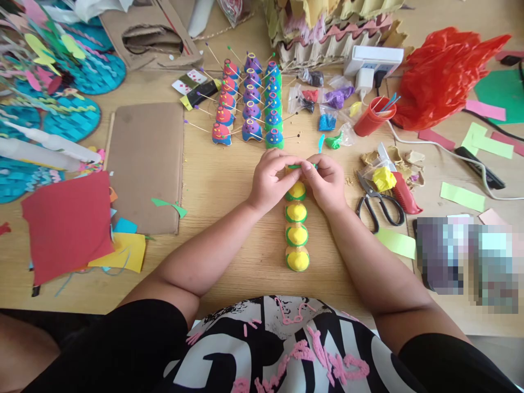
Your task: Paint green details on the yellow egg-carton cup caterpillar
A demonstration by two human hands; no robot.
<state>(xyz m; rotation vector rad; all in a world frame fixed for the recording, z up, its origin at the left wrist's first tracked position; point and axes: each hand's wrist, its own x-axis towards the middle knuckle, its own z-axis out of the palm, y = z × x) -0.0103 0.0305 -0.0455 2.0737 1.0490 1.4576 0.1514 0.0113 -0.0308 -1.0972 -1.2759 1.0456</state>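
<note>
A row of yellow domes edged in green, which looks like a cut egg-carton strip covered in clay, lies lengthwise in front of me. At its far end, my left hand and my right hand meet, thumbs and fingertips together. Between them they pinch a thin green strip, apparently clay; the last dome under it is partly hidden. Just beyond my hands stand three finished rows with faces and pin-like sticks: red, purple and blue-and-green.
Small bags of coloured clay, a red cup and a power strip lie beyond my right hand. Nearer are scissors and a red cutter. Cardboard and red paper lie at left.
</note>
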